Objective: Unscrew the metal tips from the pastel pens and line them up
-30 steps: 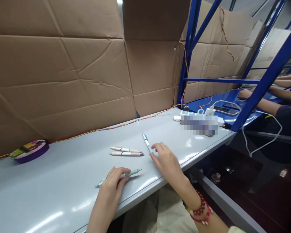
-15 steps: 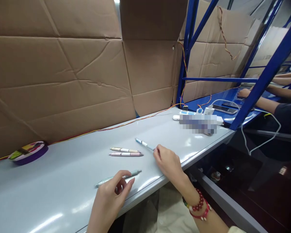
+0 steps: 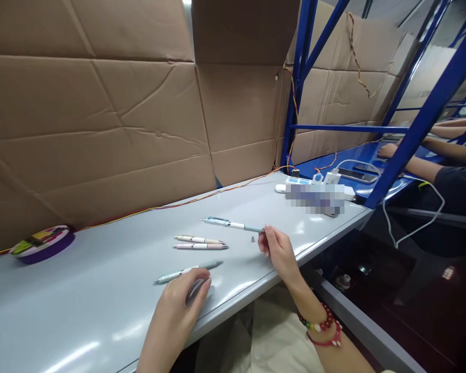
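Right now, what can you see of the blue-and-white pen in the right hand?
The blue-and-white pen is slim and looks plastic: blue clip end at the picture's left, white middle, greyish-blue section at right. The right hand pinches and partly hides that end. The pen points nearly level across the view, seemingly raised above the grey desk.

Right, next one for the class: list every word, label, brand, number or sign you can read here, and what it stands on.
No text is readable.
Blue pen in the right hand, green pen, cream pen, pink pen: any markings too small.
Purple-sided round item: coloured top too blurred.
White power strip: blue patches too small.
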`<state>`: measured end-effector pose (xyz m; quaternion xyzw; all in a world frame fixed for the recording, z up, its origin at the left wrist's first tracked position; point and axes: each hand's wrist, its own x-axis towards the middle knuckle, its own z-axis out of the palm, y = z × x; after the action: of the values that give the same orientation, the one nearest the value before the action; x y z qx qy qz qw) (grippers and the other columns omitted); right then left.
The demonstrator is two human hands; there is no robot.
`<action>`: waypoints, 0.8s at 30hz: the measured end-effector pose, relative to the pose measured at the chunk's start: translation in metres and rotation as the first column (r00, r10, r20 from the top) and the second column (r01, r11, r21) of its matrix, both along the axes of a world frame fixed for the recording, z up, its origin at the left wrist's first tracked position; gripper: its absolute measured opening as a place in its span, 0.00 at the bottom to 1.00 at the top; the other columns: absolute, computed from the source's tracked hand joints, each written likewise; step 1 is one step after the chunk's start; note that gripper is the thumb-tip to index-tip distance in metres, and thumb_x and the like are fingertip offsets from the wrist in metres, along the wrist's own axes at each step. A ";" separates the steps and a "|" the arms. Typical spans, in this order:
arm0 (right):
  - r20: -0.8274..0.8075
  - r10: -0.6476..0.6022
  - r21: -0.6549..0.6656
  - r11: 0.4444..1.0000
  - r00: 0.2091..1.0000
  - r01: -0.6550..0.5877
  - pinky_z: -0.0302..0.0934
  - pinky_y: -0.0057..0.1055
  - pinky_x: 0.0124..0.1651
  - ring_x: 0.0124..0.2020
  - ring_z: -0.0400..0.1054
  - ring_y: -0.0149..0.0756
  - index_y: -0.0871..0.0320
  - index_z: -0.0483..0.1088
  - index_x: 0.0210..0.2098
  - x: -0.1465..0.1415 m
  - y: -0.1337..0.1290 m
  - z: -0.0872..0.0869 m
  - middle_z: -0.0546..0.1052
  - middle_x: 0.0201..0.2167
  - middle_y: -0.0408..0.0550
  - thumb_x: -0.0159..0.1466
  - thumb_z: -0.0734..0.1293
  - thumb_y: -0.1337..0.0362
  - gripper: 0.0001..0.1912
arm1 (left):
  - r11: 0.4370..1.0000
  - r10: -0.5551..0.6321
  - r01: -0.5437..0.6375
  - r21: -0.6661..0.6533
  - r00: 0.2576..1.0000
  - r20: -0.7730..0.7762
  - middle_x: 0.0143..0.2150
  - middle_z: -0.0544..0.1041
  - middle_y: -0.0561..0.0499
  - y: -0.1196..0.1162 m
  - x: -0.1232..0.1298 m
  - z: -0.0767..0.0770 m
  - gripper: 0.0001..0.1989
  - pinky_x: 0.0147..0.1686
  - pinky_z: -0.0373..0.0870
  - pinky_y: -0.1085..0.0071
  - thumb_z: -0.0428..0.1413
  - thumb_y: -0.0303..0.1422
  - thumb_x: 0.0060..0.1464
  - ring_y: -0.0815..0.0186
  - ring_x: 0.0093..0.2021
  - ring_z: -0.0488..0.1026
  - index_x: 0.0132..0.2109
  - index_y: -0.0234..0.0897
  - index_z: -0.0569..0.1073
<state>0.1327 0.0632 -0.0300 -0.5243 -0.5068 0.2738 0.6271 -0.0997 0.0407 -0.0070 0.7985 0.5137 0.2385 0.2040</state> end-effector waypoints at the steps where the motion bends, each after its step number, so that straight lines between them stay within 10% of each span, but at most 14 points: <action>1: -0.024 0.025 -0.001 1.000 0.999 -0.025 0.51 0.26 0.20 0.15 0.55 0.27 0.58 0.62 0.21 0.000 0.000 0.000 0.64 0.15 0.41 0.65 0.53 0.46 0.26 | 1.000 -0.011 0.011 0.012 1.000 -0.001 0.46 0.74 0.54 0.001 0.000 -0.001 0.11 0.44 0.67 0.68 0.44 0.41 0.60 0.62 0.49 0.70 0.43 0.47 0.68; 8: 0.148 0.184 -0.034 0.983 0.972 -0.181 0.51 0.25 0.24 0.17 0.55 0.27 0.58 0.58 0.15 -0.004 -0.006 0.002 0.60 0.12 0.39 0.67 0.53 0.52 0.27 | 0.964 0.154 -0.187 0.190 0.973 0.174 0.54 0.67 0.47 0.001 -0.003 -0.008 0.12 0.41 0.70 0.63 0.49 0.43 0.56 0.58 0.52 0.67 0.44 0.43 0.61; 13: 0.220 0.319 -0.061 0.948 0.922 -0.313 0.49 0.24 0.24 0.16 0.54 0.26 0.58 0.56 0.15 -0.033 -0.017 0.007 0.58 0.12 0.38 0.68 0.52 0.57 0.26 | 0.904 -0.010 -0.044 0.425 0.992 0.123 0.47 0.72 0.50 0.003 -0.006 -0.016 0.16 0.46 0.67 0.62 0.57 0.41 0.51 0.59 0.50 0.69 0.46 0.44 0.65; 24: 0.428 0.474 -0.178 0.879 0.770 -0.442 0.46 0.25 0.25 0.19 0.53 0.26 0.58 0.54 0.19 -0.054 -0.018 0.009 0.59 0.16 0.38 0.68 0.52 0.60 0.22 | 0.970 0.008 -0.011 0.244 1.000 0.011 0.36 0.79 0.54 0.005 -0.008 -0.017 0.10 0.34 0.69 0.69 0.53 0.43 0.54 0.62 0.36 0.73 0.39 0.45 0.74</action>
<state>0.0785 0.0455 -0.0206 -0.4550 -0.7433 0.3030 0.3856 -0.1080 0.0453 -0.0238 0.8139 0.4832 0.3048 0.1056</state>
